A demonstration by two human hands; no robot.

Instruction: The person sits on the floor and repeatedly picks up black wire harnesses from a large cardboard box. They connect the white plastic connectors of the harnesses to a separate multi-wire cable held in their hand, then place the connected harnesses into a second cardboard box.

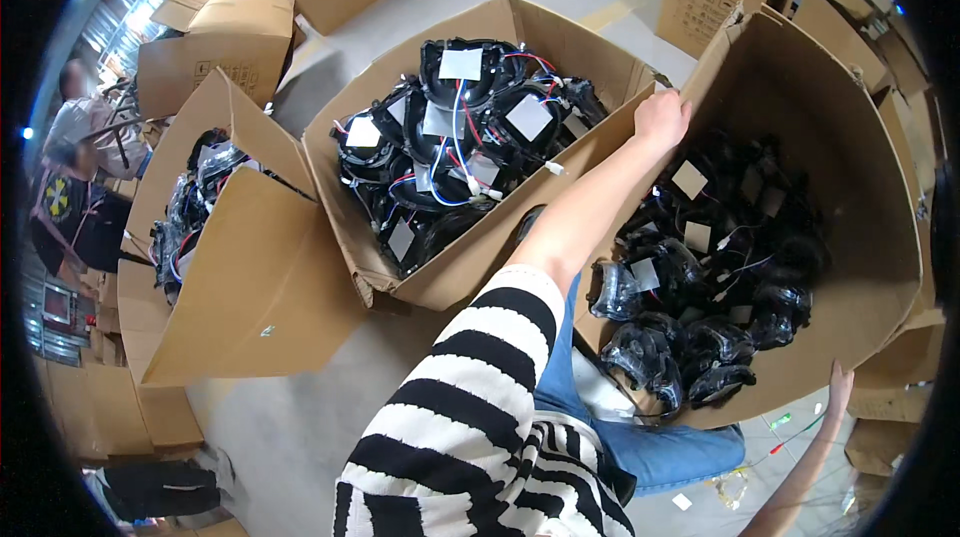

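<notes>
A large cardboard box [850, 137] at the right is tipped toward me, and several black plastic parts [700, 327] with white square labels and thin wires are heaped in its low side. My left hand [662, 117], at the end of a striped sleeve, is shut on the box's far left rim where a flap meets the wall. My right hand [838, 385] presses against the near lower wall of the same box, fingers pointing up. My knee in blue jeans [650, 442] sits under the box's front edge.
A second open box [400, 277] of the same black parts with red, blue and white wires stands in the middle. A third open box [250, 277] is at the left. More cartons line the back and right. Another person [75, 167] is at the far left.
</notes>
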